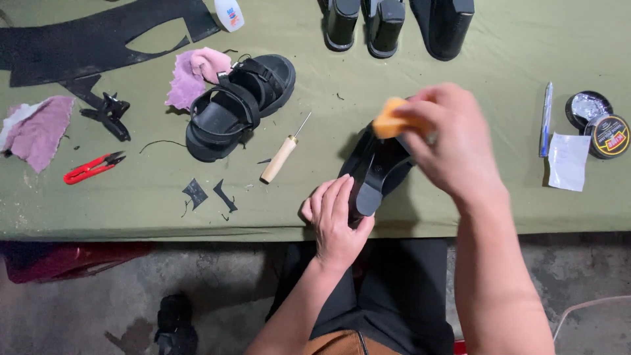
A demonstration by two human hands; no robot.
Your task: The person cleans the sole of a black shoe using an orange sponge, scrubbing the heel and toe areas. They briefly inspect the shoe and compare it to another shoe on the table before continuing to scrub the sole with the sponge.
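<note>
My left hand [336, 220] grips the near end of a black strapped sandal [376, 172] that is tilted up at the front edge of the table. My right hand [450, 141] is closed on an orange sponge [389, 122] and presses it against the sandal's far end. A second black sandal [238, 105] lies flat on the olive cloth to the left, untouched.
On the olive cloth [460, 72]: a wooden-handled awl [282, 155], red snips [92, 167], pink rags [194, 73], black scraps [210, 194], a white bottle [229, 13]. Black shoes [388, 23] stand at the back. A pen [545, 118] and open polish tin [601, 125] sit right.
</note>
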